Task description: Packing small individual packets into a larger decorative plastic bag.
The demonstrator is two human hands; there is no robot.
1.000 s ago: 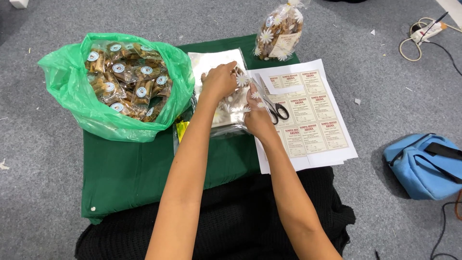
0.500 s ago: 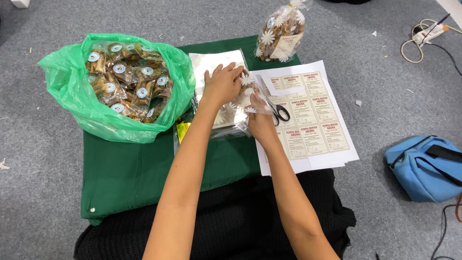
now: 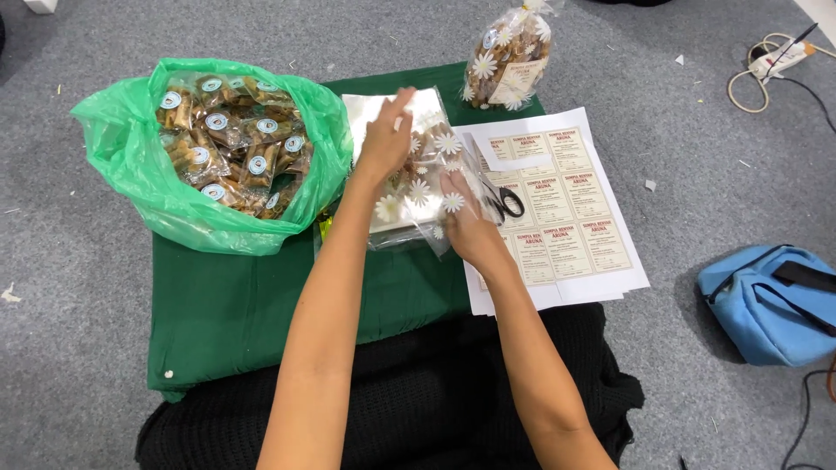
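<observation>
**Clear daisy-print bag being drawn off the stack**

Cellophane is what both hands are on: I have my left hand raised with the fingers spread and loosely curled over the top of a clear plastic bag printed with white daisies; whether it actually pinches the film I cannot tell; my right hand lies flat and open, palm down, pressing the bag's lower edge without gripping it; the bag sits on a stack of similar clear bags on the green cloth-covered board, between the green plastic sack full of small labelled snack packets and the white sheet of printed labels; black-handled scissors rest on that sheet just beside my right hand; a filled, tied daisy bag stands at the far edge.

I judge the step to be separating one empty bag from the stack; the next move calls for a firm pinch at its mouth so that only one layer lifts.
</observation>
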